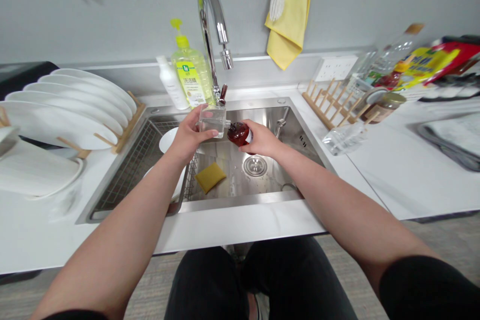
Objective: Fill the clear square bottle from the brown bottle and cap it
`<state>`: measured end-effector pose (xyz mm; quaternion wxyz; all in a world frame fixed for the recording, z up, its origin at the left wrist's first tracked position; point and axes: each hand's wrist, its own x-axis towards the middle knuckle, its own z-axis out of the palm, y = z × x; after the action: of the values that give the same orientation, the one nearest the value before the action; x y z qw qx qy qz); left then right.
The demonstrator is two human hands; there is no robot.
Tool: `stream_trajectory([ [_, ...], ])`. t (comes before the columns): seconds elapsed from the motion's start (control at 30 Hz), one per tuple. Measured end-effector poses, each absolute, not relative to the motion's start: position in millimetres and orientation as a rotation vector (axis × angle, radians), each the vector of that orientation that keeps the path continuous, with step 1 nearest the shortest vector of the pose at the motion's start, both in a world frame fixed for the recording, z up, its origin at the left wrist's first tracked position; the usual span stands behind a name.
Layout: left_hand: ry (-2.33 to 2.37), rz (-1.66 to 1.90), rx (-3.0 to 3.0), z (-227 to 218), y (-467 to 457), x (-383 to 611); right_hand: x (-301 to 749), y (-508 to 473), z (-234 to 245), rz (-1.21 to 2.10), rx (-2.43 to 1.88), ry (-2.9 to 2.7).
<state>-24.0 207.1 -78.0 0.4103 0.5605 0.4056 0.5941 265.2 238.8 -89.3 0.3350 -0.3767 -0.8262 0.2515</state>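
Note:
Above the sink (296, 160), my left hand (189, 132) is closed around a clear square-sided bottle (212, 122) lying on its side, its neck pointing right. My right hand (260, 139) grips a dark amber bottle (238, 133), tilted so its dark tip points left at the clear bottle's neck. The two mouths are close together; whether they touch I cannot tell. Below the hands, a yellow sponge (210, 177) lies on the sink floor, left of the drain (255, 165). Parts of both bottles are hidden by fingers.
A chrome faucet (215, 15) rises behind the hands, beside a dish soap bottle (192, 77) and a white bottle (172, 85). White plates (75, 105) stand racked at left. A wire basket (129, 180) sits in the sink's left side. A wooden rack (326, 107) and jar (386, 107) are at right.

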Motion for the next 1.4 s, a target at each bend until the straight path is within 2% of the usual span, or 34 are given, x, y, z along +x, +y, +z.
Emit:
stream_trajectory([
  [1.4,0.990,1.482,1.455,-78.1,207.9,-28.4,264.7,236.1,-86.9,0.679,-0.971,-2.174],
])
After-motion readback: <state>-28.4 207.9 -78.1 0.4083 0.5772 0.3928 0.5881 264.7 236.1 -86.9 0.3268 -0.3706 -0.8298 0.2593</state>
